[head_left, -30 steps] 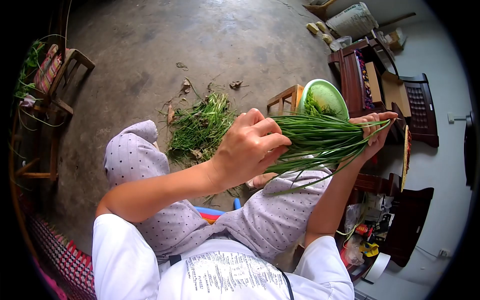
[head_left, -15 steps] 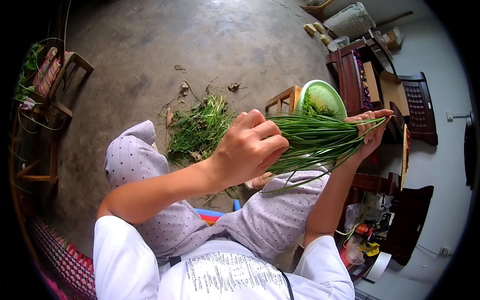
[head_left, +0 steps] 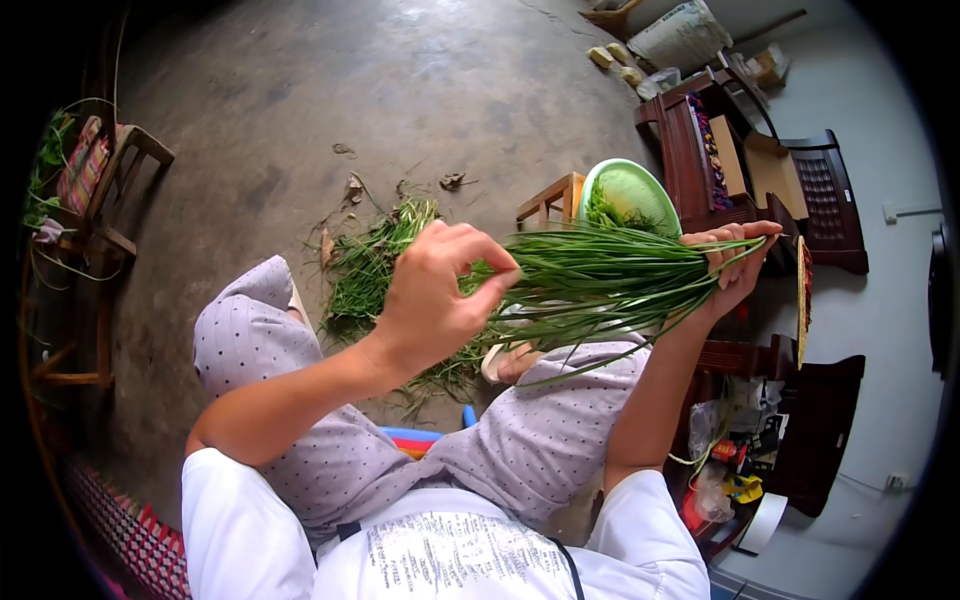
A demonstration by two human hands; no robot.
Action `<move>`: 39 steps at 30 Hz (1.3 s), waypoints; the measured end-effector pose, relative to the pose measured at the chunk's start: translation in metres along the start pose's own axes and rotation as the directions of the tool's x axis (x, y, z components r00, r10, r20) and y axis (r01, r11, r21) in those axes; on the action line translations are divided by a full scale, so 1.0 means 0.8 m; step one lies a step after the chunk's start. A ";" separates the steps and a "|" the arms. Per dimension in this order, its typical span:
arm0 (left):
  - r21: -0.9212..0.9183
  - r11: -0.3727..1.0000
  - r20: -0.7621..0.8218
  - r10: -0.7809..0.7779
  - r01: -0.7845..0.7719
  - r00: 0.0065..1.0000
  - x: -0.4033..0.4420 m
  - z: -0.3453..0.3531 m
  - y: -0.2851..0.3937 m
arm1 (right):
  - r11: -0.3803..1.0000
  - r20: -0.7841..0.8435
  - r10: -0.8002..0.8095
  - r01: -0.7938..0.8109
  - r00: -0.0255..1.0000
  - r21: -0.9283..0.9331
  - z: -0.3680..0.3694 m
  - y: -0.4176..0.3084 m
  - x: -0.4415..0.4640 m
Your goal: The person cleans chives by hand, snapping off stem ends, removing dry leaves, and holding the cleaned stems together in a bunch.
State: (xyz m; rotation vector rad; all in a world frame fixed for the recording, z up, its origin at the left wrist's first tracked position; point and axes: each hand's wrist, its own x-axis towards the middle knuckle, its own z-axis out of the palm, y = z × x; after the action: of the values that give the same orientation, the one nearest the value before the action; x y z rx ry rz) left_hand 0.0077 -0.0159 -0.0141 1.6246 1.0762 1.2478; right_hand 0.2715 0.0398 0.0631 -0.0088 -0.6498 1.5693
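Observation:
A bundle of long green stalks (head_left: 610, 275) lies nearly level in front of me, its right end gripped in my right hand (head_left: 728, 268). Its loose tips fan out toward the left. My left hand (head_left: 437, 297) hovers at those tips, thumb and forefinger pinched together; anything between them is too small to make out. Under and behind my left hand, a pile of loose green stalks and leaves (head_left: 365, 272) covers part of the floor. Beyond the bundle, a light green basket (head_left: 640, 185) with some greens in it rests on a wooden stool (head_left: 550, 200).
On the left is a wooden chair (head_left: 128, 165) with a striped cloth. Dark wooden furniture (head_left: 680, 150) lines the right wall, with a white sack (head_left: 680, 38) behind it. Bags and small packages (head_left: 740, 455) sit at the lower right. Dry leaves (head_left: 455, 182) lie on the floor.
My left hand has moved left, away from the middle of the bundle to its tips, and its pinched fingers now show. My right hand keeps its hold. The view has shifted slightly.

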 end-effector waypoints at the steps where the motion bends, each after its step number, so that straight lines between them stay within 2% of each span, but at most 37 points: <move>1: 0.108 0.994 -0.102 0.036 -0.025 0.994 0.002 -0.001 0.000 | 1.000 0.001 0.006 -0.006 1.000 0.010 0.000 -0.001 -0.001; 2: 0.217 0.975 -0.198 0.082 -0.037 0.977 0.004 -0.002 -0.002 | 1.000 0.000 0.002 -0.002 1.000 0.009 -0.001 -0.001 -0.001; 3: 0.259 0.957 -0.254 0.197 -0.129 0.947 0.006 -0.003 -0.007 | 1.000 0.010 0.008 -0.008 1.000 -0.013 -0.003 0.000 0.000; 4: 0.259 0.957 -0.251 0.197 -0.130 0.948 0.004 -0.004 -0.009 | 0.999 0.018 0.014 -0.013 1.000 -0.034 -0.004 0.002 -0.001; 6: 0.330 0.886 -0.083 0.370 -0.324 0.925 0.000 -0.008 -0.005 | 0.998 0.034 0.023 -0.021 0.999 -0.066 -0.002 0.006 -0.001; 9: 0.254 0.888 -0.042 0.406 -0.384 0.913 -0.006 0.008 0.011 | 0.991 0.067 0.050 -0.042 0.997 -0.127 0.002 0.014 0.000; 11: 0.212 0.872 -0.019 0.455 -0.441 0.890 -0.005 0.018 0.008 | 0.994 0.078 0.050 -0.042 0.996 -0.104 0.001 0.016 0.001; 22: 0.260 0.888 -0.034 0.400 -0.378 0.916 -0.006 0.027 0.015 | 1.000 0.148 0.021 -0.020 0.989 -0.008 0.009 0.030 0.002; 30: 0.198 0.891 -0.099 0.433 -0.408 0.896 -0.003 0.036 0.012 | 0.999 0.165 0.033 -0.031 0.986 -0.015 0.010 0.035 0.001; 32: 0.181 0.889 -0.058 0.436 -0.420 0.898 -0.005 0.031 0.014 | 0.999 0.171 0.036 -0.034 0.985 -0.015 0.009 0.034 0.000; 33: 0.162 0.888 -0.016 0.438 -0.430 0.899 -0.006 0.027 0.016 | 0.999 0.153 0.042 -0.038 0.987 -0.030 0.007 0.032 0.000; 36: 0.111 0.935 -0.051 0.344 -0.337 0.938 -0.001 0.013 0.021 | 0.996 0.142 0.034 -0.022 0.989 -0.088 0.002 0.030 0.000; 38: 0.065 0.923 -0.193 0.386 -0.380 0.902 0.015 0.014 0.012 | 0.958 0.085 0.132 -0.105 0.988 -0.266 -0.002 0.031 -0.001; 39: 0.074 0.944 -0.012 0.324 -0.323 0.946 0.018 0.004 0.005 | 0.932 0.085 0.130 -0.092 0.988 -0.351 0.000 0.041 -0.003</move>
State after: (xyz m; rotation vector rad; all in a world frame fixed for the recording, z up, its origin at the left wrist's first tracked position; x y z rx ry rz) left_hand 0.0136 -0.0034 -0.0069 1.9020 0.8994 1.4561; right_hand 0.2422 0.0387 0.0489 -0.2307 -1.0198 1.5528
